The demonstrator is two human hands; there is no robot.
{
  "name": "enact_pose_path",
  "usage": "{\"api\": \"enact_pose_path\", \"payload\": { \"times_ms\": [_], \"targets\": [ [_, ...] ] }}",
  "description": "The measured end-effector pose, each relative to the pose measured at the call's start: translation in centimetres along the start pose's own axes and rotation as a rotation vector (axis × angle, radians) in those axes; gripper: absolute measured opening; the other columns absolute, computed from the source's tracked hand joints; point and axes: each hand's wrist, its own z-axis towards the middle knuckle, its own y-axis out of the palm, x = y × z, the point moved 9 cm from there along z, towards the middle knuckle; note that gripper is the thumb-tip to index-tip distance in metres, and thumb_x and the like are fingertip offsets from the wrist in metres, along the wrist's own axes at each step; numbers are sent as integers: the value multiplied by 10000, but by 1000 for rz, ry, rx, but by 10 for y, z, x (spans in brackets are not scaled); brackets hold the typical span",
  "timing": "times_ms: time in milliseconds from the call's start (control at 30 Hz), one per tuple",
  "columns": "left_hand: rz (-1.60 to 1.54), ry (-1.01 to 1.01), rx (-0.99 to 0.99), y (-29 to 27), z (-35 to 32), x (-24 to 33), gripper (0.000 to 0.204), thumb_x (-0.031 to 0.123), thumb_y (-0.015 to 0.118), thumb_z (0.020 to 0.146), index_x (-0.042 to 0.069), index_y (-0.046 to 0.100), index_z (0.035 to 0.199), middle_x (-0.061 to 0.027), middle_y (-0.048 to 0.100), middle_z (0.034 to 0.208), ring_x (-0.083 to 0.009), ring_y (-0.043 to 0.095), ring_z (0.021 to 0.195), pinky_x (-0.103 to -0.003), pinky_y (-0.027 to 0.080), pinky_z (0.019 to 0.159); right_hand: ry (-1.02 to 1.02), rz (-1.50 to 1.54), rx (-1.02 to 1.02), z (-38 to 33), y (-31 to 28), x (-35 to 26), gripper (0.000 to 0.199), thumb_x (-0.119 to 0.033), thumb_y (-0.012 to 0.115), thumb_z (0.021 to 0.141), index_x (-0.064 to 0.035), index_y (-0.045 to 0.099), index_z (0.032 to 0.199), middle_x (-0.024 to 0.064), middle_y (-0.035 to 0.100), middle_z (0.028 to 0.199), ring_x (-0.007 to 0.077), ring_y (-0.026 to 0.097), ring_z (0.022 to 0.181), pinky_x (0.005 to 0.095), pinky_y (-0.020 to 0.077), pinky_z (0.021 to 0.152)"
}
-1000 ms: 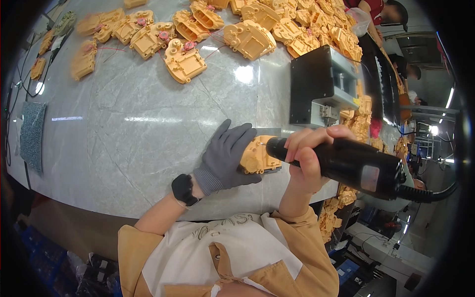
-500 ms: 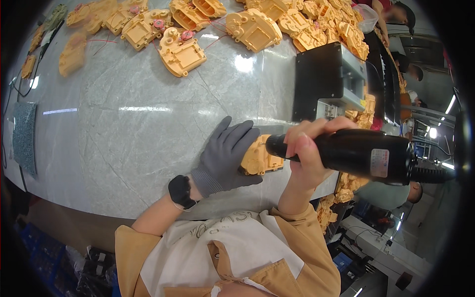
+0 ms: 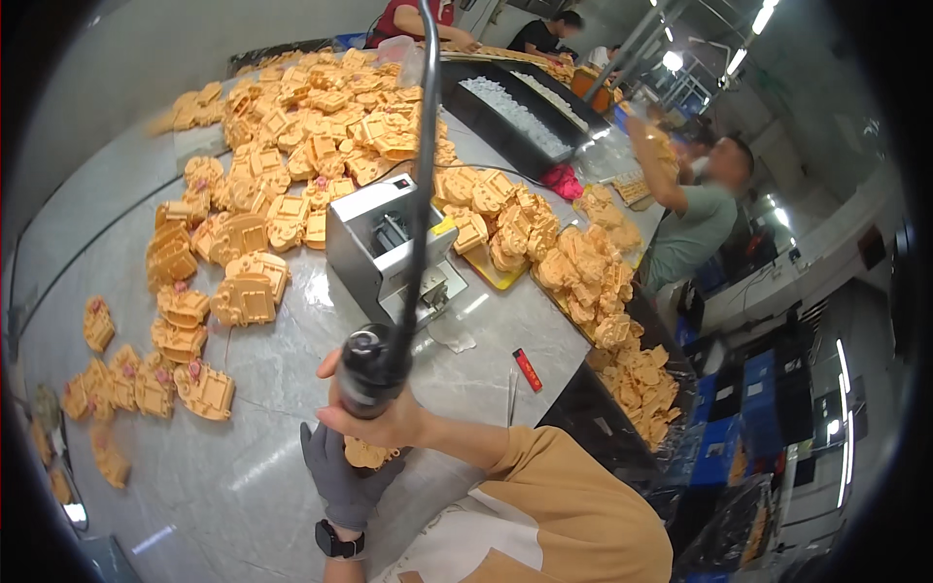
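Note:
My right hand [image 3: 394,423], bare, grips a black electric screwdriver [image 3: 367,374] whose cable runs up from its top end. The tool's tip is hidden behind the hand. Below it, my left hand [image 3: 345,481], in a grey glove, holds an orange-yellow plastic casing [image 3: 369,454] on the table. Its fingers lie along one side of the casing and its thumb on the other. Most of the casing is covered by my right hand and the tool.
A black and silver machine [image 3: 384,243] stands just beyond my hands. Piles of casings [image 3: 321,126] cover the far left and right. Tweezers [image 3: 512,394] and a small red item [image 3: 527,370] lie to the right. A person [image 3: 705,219] works at the right.
The view has swung to the right and up, bringing in more piles and people. My right hand still grips the screwdriver, and my left hand stays on the casing.

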Motion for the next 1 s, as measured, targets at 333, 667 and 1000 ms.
{"api": "enact_pose_path", "payload": {
  "times_ms": [333, 667, 1000],
  "targets": [
    [-490, -552, -257, 33, 4, -49, 737, 229, 676, 682, -57, 369, 1287, -106, 571, 916, -202, 572, 820, -322, 475, 751, -192, 367, 362, -81, -105, -61, 444, -10, 541, 760, -67, 332, 1148, 47, 446, 583, 167, 485, 481, 335, 428, 544],
    [-800, -469, 401, -98, -84, -69, 599, 334, 551, 813, -32, 373, 1253, -108, 514, 985, -188, 531, 831, -283, 448, 751, -109, 624, 425, -82, -121, -25, 452, 5, 580, 738, -34, 361, 1131, 50, 459, 609, 174, 496, 494, 335, 432, 551],
    [-360, -645, 423, -100, -79, -112, 634, 372, 566, 814, 35, 346, 1304, -120, 414, 1163, -245, 423, 1022, -346, 351, 877, 93, 578, 418, -71, -104, -3, 438, 11, 597, 725, -10, 385, 1108, 62, 507, 630, 149, 511, 500, 301, 433, 523]
  ]
}}
